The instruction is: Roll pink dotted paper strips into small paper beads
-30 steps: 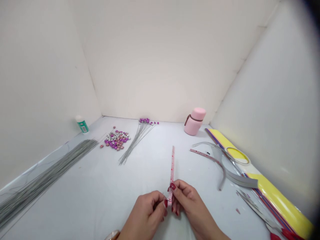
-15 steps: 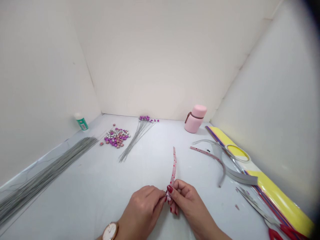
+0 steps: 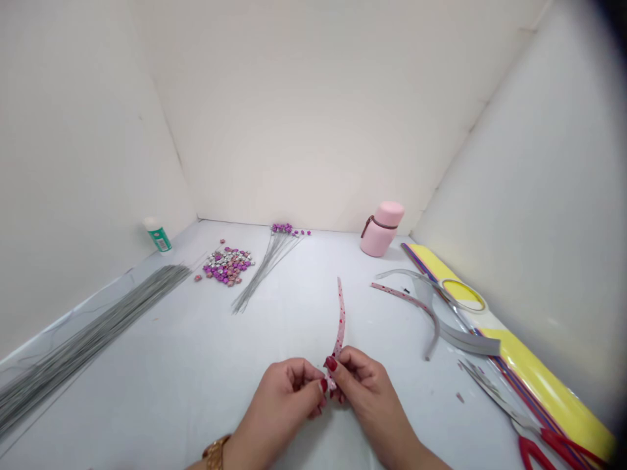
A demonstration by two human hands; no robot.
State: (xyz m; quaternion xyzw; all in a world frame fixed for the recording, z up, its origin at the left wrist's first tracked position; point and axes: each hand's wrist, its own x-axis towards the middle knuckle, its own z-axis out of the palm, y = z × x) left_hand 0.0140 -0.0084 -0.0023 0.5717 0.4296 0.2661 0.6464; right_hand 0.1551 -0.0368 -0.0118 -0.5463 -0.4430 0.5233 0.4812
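Observation:
A narrow pink paper strip with small red marks (image 3: 341,313) stands up from between my hands, its far end free and slightly curved. Its near end is folded into a small bunch at the fingertips. My right hand (image 3: 375,391) pinches the strip between thumb and fingers. From the other side, my left hand (image 3: 289,398) closes thumb and finger on the folded end. Part of the fold is hidden by the fingers. Right of my hands, a second pink strip (image 3: 404,295) lies curved on the table.
Scissors with red handles (image 3: 543,434), grey strips (image 3: 470,341), a tape roll (image 3: 463,295) and yellow sheets (image 3: 529,369) lie right. A pink flask (image 3: 379,235) stands behind. Leftward are small rosebuds (image 3: 228,266), wired buds (image 3: 268,267), a wire bundle (image 3: 98,343) and a glue stick (image 3: 159,236).
My left wrist has turned, so its watch face no longer shows and the thumb lies more in view. My right hand keeps its pinch on the strip. The view has shifted slightly.

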